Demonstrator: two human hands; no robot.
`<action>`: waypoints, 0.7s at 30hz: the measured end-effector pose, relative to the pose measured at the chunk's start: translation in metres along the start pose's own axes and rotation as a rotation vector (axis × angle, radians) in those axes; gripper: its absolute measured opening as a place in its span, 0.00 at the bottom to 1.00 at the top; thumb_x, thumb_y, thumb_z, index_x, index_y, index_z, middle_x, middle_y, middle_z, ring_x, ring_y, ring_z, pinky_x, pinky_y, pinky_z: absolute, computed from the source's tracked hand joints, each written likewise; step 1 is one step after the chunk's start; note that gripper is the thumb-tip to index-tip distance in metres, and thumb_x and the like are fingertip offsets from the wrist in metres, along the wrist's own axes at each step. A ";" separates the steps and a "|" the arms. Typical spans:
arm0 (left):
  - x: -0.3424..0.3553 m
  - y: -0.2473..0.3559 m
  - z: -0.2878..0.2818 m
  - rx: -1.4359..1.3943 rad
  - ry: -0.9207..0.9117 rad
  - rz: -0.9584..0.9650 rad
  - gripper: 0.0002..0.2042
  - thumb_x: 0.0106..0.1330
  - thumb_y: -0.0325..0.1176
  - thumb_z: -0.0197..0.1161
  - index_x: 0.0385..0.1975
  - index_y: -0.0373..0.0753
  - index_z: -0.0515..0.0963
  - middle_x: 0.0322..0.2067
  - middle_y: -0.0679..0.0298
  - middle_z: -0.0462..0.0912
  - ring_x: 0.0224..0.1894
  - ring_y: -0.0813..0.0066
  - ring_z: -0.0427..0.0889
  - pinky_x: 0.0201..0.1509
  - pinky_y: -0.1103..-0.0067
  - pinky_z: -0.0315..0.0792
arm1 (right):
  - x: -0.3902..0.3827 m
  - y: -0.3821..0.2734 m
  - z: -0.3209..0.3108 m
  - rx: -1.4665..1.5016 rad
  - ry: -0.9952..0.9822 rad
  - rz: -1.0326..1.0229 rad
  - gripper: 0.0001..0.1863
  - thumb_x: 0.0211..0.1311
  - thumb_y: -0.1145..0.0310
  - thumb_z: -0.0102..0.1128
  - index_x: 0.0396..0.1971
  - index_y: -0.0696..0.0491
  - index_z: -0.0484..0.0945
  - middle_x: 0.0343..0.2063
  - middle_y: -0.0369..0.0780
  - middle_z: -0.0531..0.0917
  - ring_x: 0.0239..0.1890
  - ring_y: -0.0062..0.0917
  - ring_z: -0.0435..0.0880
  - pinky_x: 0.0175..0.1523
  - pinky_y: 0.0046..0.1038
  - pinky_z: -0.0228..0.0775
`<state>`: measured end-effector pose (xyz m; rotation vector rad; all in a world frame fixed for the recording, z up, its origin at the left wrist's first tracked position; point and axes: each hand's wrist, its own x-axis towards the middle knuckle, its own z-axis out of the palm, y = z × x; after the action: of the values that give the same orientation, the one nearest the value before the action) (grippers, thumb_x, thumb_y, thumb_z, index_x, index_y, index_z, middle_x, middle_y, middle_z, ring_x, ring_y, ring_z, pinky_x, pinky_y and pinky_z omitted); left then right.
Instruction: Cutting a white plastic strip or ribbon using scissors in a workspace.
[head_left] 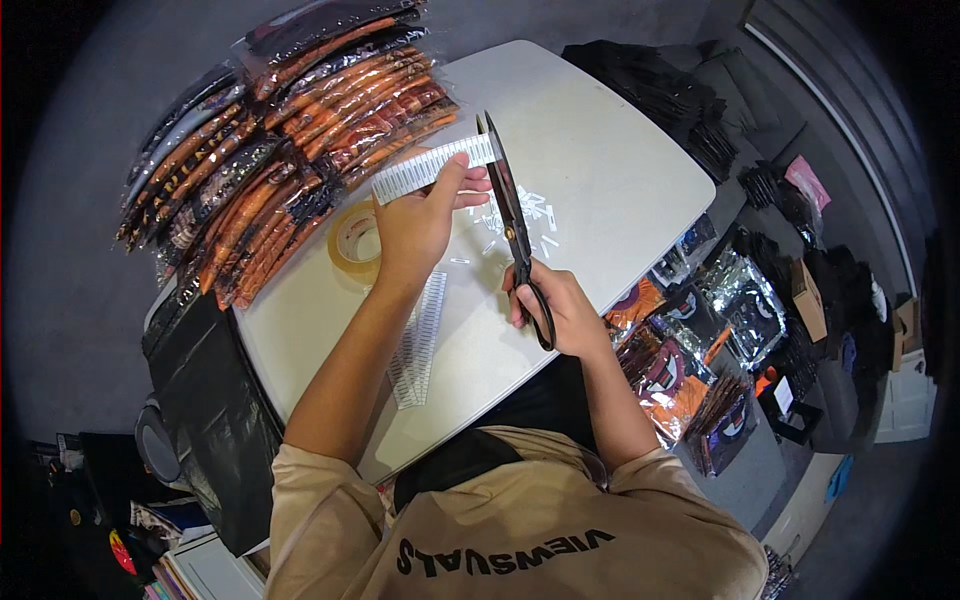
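Above the table, my left hand [425,228] grips a white strip of printed labels [425,172], thumb on top and the other fingers beneath. My right hand [562,310] holds a pair of black scissors [513,222] by the handles. Their slightly parted blades point away from me and cross the strip's right end. Below the blades, a pile of small cut labels [530,208] lies scattered on the table. More label strips [420,345] rest flat on the table beside my left forearm.
A white table [590,120] stands before me. Stacks of orange and black garments in clear bags [300,130] rise at its far left. A roll of clear tape [352,245] sits near my left wrist. More bagged garments [680,370] and black cloth piles [660,95] lie to the right.
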<state>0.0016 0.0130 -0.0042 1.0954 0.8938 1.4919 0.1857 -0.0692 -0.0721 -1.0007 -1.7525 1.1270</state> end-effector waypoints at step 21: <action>0.000 0.000 0.000 0.003 0.009 -0.019 0.09 0.71 0.27 0.62 0.42 0.24 0.78 0.34 0.47 0.86 0.34 0.64 0.89 0.37 0.75 0.87 | 0.000 -0.001 0.001 0.006 0.006 -0.002 0.15 0.76 0.60 0.52 0.38 0.59 0.74 0.18 0.37 0.78 0.21 0.22 0.78 0.30 0.26 0.70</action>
<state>0.0020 0.0128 -0.0037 1.0799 0.9105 1.4813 0.1849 -0.0701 -0.0711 -0.9975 -1.7439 1.1264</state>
